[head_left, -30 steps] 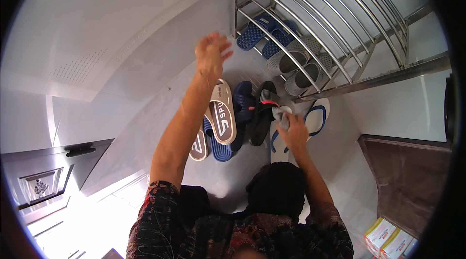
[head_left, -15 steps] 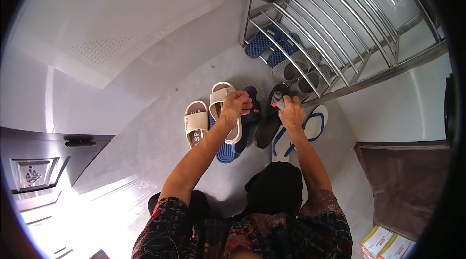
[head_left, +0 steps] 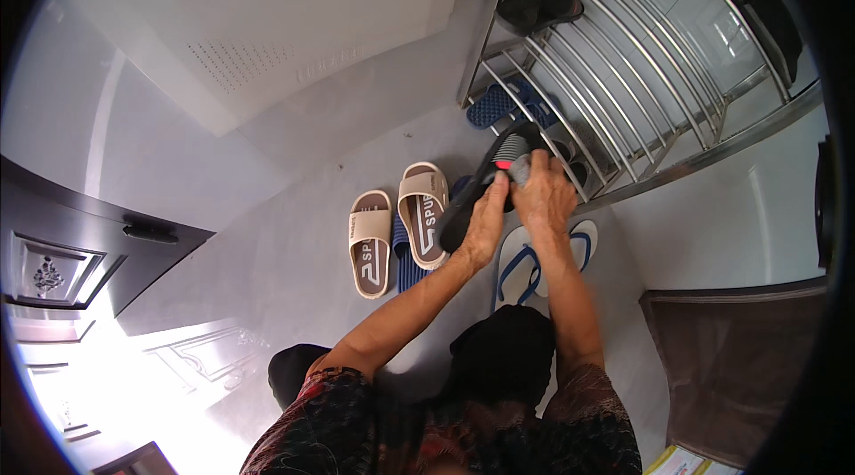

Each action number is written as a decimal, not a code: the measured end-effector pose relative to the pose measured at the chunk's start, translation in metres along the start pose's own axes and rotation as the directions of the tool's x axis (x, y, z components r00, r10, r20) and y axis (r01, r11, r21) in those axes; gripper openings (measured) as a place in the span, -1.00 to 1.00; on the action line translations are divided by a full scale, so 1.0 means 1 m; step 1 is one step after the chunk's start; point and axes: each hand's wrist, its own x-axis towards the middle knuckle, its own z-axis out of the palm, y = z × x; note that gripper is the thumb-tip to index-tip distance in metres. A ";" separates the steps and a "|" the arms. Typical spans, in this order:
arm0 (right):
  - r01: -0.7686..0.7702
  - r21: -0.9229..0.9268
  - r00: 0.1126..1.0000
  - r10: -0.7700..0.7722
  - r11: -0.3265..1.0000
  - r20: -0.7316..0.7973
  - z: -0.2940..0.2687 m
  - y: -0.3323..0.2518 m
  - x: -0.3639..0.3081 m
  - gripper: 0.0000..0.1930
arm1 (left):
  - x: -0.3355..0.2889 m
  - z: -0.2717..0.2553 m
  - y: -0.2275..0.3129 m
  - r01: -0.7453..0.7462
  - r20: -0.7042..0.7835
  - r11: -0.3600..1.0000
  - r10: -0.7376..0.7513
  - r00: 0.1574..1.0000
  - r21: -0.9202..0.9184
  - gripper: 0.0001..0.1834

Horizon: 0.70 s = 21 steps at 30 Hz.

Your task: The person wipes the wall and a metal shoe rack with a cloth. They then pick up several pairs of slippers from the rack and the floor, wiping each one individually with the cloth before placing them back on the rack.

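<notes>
Tilted above the floor is a black slipper (head_left: 457, 219) with a grey-striped, red-marked strap, held between both hands. My left hand (head_left: 485, 224) is closed on its near side edge. My right hand (head_left: 541, 194) is closed at the strap, with a grey piece at its fingertips; I cannot tell whether that is cloth or part of the strap. Left of the hands lie two beige slides (head_left: 369, 243), the right one resting partly over a blue ribbed slipper (head_left: 411, 268). Below the right hand are white flip-flops (head_left: 515, 268) with blue straps, partly covered by the forearm.
A metal shoe rack (head_left: 656, 114) stands at the far right. It holds a black slipper pair (head_left: 539, 7), blue slippers (head_left: 492, 106) and grey ones half hidden by my hands. A dark cabinet door (head_left: 134, 252) is at left, a brown cover (head_left: 730, 368) at right.
The black slipper has come up off the floor. My left hand moved right, from the beige slide to the black slipper. The view has shifted slightly.
</notes>
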 end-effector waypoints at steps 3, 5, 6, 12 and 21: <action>0.173 0.151 0.984 -0.164 0.973 -0.070 0.002 -0.019 -0.010 -0.61 | 0.015 -0.013 0.000 0.106 0.073 0.889 -0.082 0.994 -0.446 -0.45; 0.399 0.276 0.917 -0.384 0.874 -0.110 -0.015 -0.027 -0.016 -0.63 | 0.008 -0.007 0.044 -0.100 0.054 0.775 0.170 0.984 -0.623 -0.41; 0.425 0.490 0.881 -0.472 0.761 -0.030 -0.033 -0.028 -0.016 -0.64 | 0.009 -0.019 0.060 -0.099 0.045 0.774 0.163 0.986 -0.625 -0.40; 0.609 0.572 0.792 -0.381 0.550 -0.476 -0.072 -0.032 0.007 -0.53 | -0.003 -0.026 0.090 0.036 -0.055 0.985 -0.027 0.998 0.167 -0.54; 0.526 0.396 0.844 -0.404 0.753 -0.352 -0.052 -0.050 0.028 -0.48 | -0.014 -0.015 0.061 -0.506 0.089 0.763 0.517 0.851 0.402 -0.75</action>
